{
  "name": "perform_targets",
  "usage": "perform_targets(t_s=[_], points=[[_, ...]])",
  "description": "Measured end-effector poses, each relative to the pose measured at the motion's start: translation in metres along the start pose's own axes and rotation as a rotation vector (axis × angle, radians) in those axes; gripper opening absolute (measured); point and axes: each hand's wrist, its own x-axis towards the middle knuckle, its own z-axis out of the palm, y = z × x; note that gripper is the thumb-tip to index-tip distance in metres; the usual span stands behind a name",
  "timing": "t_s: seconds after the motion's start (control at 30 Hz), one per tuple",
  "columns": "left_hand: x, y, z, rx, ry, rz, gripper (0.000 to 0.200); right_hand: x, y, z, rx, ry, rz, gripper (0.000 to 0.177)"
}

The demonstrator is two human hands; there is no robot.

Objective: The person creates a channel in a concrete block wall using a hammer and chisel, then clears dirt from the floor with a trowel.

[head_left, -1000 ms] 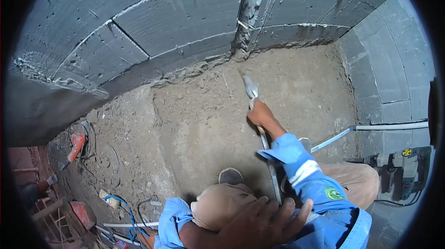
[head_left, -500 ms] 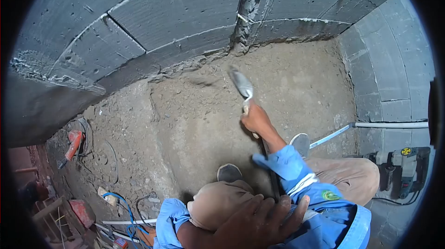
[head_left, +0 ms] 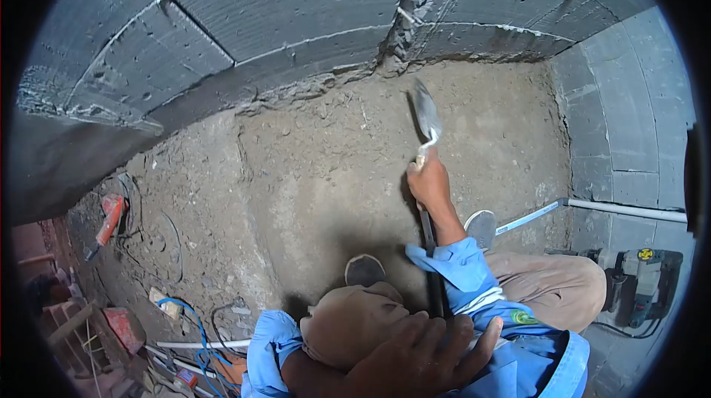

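Packed dirt floor [head_left: 318, 183] meets grey block walls [head_left: 296, 5] where the right hand [head_left: 429, 185] has its grip closed on a trowel [head_left: 427, 118], blade running toward 12 o'clock from the fist, while the left hand [head_left: 422, 357] rests open on the knee [head_left: 348, 324] at 6 o'clock.

a grey block wall [head_left: 296, 5] curves across the top and meets a second block wall [head_left: 629, 124] on the right, with rough mortar [head_left: 415, 13] smeared up the corner joint. below lies a lumpy dirt floor [head_left: 318, 176]. a white pipe [head_left: 629, 209] runs out from the right wall, above a dark power drill [head_left: 641, 279]. far left, a red tool [head_left: 111, 216] rests among loose wires, and a blue cable [head_left: 194, 324] loops near a thin white tube [head_left: 204, 344].
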Motion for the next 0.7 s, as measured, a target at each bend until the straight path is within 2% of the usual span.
perform_targets(t_s=[0.1,0.13,0.2,0.27,0.33,0.37,0.4,0.47,0.5,0.53,0.6,0.63,0.7], points=[[-0.003,0.003,0.013,-0.025,0.085,-0.010,0.053,0.015,0.042,0.048,0.000,-0.072,0.048,0.050],[-0.002,0.003,0.012,-0.021,0.088,-0.002,0.053,0.018,0.043,0.050,0.002,-0.064,0.048,0.050],[-0.001,0.001,0.009,0.012,0.074,0.001,0.051,0.024,0.032,0.046,0.307,-0.218,0.203,0.046],[0.000,0.007,0.001,0.029,0.036,0.023,0.050,0.011,0.024,0.034,0.243,-0.250,0.209,0.041],[0.004,0.002,0.001,0.085,0.018,0.072,0.050,0.010,0.010,0.024,0.088,-0.290,-0.094,0.036],[0.005,0.002,0.004,0.047,0.041,0.062,0.051,-0.009,-0.009,0.012,0.074,-0.290,-0.178,0.035],[0.005,0.002,0.005,0.029,0.051,0.060,0.051,-0.017,-0.008,0.016,0.074,-0.288,-0.168,0.035],[0.005,0.000,0.006,0.022,0.052,0.069,0.051,-0.027,-0.004,0.026,0.097,-0.141,-0.101,0.039],[0.005,-0.001,0.006,0.030,0.044,0.075,0.050,-0.029,0.003,0.026,0.095,-0.119,-0.016,0.044],[0.003,-0.002,0.006,0.039,0.035,0.077,0.048,-0.032,0.014,0.024,0.095,-0.125,-0.017,0.044],[0.000,-0.003,0.007,0.050,0.018,0.067,0.046,-0.036,0.039,0.021,0.006,-0.093,0.186,0.046],[-0.003,0.001,0.014,0.043,0.017,0.053,0.046,-0.035,0.050,0.026,-0.001,-0.107,0.184,0.046],[-0.008,0.009,0.024,0.092,0.185,0.001,0.052,-0.029,0.069,0.039,-0.004,-0.111,0.135,0.046]])
